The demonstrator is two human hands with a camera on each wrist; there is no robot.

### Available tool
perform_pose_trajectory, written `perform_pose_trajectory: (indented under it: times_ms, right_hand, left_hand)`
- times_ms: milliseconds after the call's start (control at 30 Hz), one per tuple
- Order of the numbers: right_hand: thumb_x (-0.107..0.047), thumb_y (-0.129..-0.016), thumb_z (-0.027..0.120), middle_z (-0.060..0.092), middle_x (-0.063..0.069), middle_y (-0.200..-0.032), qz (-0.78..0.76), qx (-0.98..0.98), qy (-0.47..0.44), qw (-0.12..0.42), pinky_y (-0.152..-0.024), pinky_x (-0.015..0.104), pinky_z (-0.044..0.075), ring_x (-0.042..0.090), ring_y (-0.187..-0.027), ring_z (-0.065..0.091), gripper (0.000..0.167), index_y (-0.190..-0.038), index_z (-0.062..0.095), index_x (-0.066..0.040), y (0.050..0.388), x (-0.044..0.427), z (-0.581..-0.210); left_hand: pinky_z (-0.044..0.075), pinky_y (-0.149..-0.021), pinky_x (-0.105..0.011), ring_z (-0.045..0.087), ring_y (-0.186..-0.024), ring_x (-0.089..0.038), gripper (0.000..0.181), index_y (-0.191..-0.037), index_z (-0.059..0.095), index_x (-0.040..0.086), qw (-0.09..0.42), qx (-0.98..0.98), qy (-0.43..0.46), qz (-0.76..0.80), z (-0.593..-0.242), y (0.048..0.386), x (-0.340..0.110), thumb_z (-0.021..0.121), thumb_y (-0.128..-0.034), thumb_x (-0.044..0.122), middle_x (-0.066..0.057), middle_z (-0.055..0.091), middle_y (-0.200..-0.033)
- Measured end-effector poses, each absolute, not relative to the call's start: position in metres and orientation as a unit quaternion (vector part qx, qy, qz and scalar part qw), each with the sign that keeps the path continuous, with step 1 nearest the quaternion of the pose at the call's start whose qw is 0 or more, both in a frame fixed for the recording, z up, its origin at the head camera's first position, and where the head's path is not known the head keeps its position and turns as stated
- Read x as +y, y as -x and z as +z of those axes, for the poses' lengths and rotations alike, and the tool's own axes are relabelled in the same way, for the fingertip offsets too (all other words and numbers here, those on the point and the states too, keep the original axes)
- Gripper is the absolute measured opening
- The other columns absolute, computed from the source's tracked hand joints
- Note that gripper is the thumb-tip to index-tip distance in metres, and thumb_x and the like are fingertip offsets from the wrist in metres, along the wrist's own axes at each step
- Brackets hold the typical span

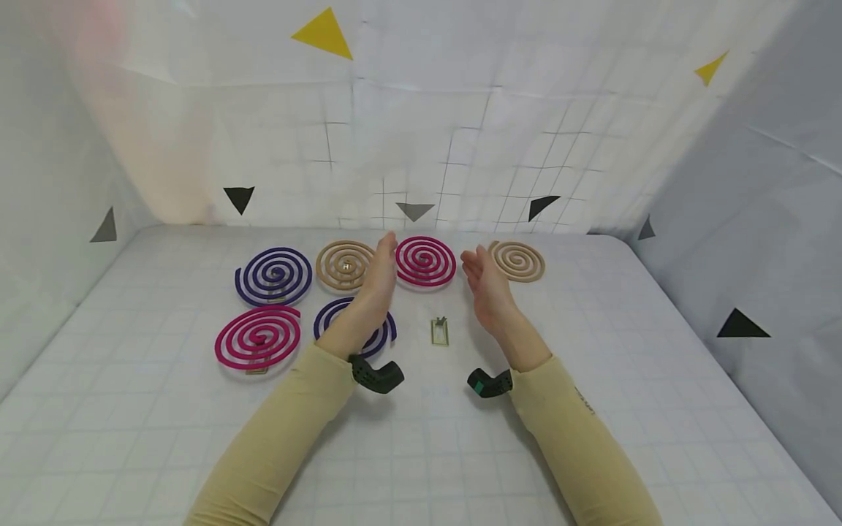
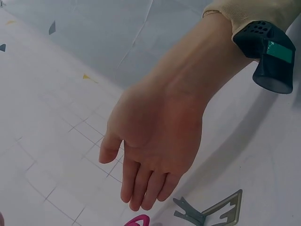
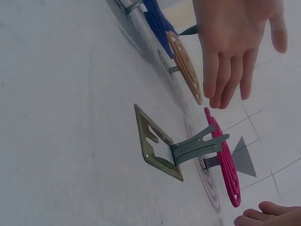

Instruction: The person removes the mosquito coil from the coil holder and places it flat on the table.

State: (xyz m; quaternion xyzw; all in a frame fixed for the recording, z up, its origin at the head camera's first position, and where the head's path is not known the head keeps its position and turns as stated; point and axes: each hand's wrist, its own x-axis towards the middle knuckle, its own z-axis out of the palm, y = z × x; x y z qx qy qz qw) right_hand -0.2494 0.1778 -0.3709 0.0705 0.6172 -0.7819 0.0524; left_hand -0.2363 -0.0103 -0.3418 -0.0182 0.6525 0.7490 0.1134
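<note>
My left hand [image 1: 375, 292] is held above the table with fingers straight, palm turned inward, holding nothing. It partly covers a blue mosquito coil [image 1: 322, 319] and overlaps the edge of a tan coil [image 1: 338, 264]. Facing it, my right hand [image 1: 492, 296] also holds nothing; its fingers are extended, near another tan coil [image 1: 521, 261]. Between the hands, a small metal coil stand [image 1: 439, 333] lies on the table, its forked prongs [image 3: 200, 149] raised. Behind it sits a pink coil [image 1: 425, 261], raised on a stand in the right wrist view.
On the left are another blue coil [image 1: 273, 276] and another pink coil [image 1: 258, 337], both on metal stands. White sheeting [image 1: 421, 131] with triangle marks rises behind the white table [image 1: 434, 460] and along both sides. Each wrist carries a dark camera mount [image 1: 378, 376].
</note>
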Motion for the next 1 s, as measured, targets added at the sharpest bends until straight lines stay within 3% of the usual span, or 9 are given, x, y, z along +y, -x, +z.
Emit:
perform_pose_trajectory:
  times_ms: [567, 1000]
  right_hand:
    - [-0.042, -0.109, 0.025, 0.017, 0.012, -0.167, -0.776, 0.622, -0.063, 0.085, -0.126, 0.028, 0.01, 0.021, -0.155, 0.013, 0.065, -0.157, 0.019, 0.001, 0.2548, 0.1798, -0.3804]
    - [-0.041, -0.109, 0.026, 0.02, 0.013, -0.166, -0.778, 0.62, -0.054, 0.087, -0.126, 0.028, 0.012, 0.022, -0.154, 0.016, 0.064, -0.157, 0.02, 0.002, 0.255, 0.1783, -0.3814]
  left_hand:
    - [0.005, -0.127, -0.035, 0.002, -0.156, -0.02, 0.068, -0.161, 0.011, 0.013, 0.124, 0.639, 0.027, 0.758, -0.346, 0.2425, -0.0112, 0.021, -0.1058, 0.05, -0.002, 0.008, -0.169]
    - [0.005, -0.127, -0.039, 0.002, -0.156, -0.02, 0.068, -0.161, 0.015, 0.014, 0.134, 0.652, 0.034, 0.746, -0.3476, 0.2451, -0.0107, 0.023, -0.105, 0.052, -0.002, 0.007, -0.169]
